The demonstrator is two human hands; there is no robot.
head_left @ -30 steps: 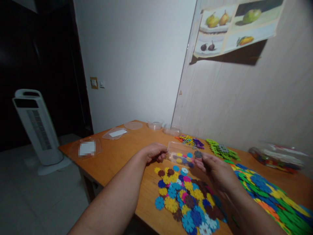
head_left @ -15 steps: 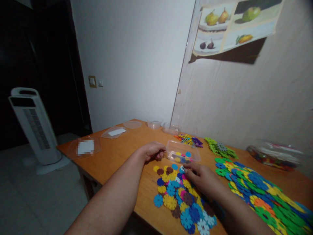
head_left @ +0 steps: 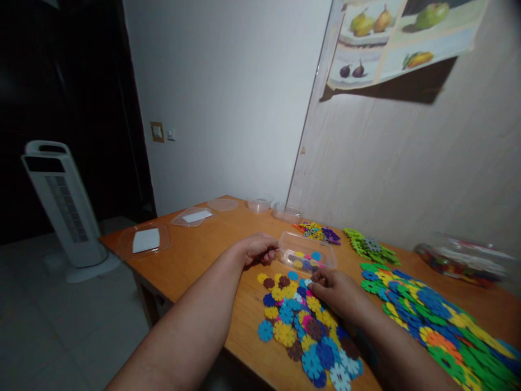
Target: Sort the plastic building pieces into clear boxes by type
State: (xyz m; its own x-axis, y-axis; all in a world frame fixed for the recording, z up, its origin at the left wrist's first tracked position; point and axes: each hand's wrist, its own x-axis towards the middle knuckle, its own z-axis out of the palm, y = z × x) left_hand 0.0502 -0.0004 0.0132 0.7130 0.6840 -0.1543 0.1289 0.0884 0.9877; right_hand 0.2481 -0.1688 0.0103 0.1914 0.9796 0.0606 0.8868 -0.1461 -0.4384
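Head view shows the left hand [head_left: 257, 250] pinching the near-left end of a clear rectangular plastic container [head_left: 307, 255] that sits on the orange wooden table [head_left: 203, 250]. The container's long axis runs from that grip away to the right, toward the wall, its open top facing up; a few coloured discs lie inside it. Just on the near side of the container, the right hand [head_left: 334, 290] rests with fingers curled on a loose pile of flat snowflake-shaped plastic discs in blue, yellow, brown and pink [head_left: 303, 331]. Its fingertips [head_left: 312, 283] close on a pale disc at the far edge of the pile, close to the container's near wall. Whether the disc is lifted off the pile cannot be told. Right of this hand, well apart from the container, spreads a wider heap of green, blue and yellow discs [head_left: 431, 315]. Beyond the left hand's grip lie clear plastic lids [head_left: 144, 240].
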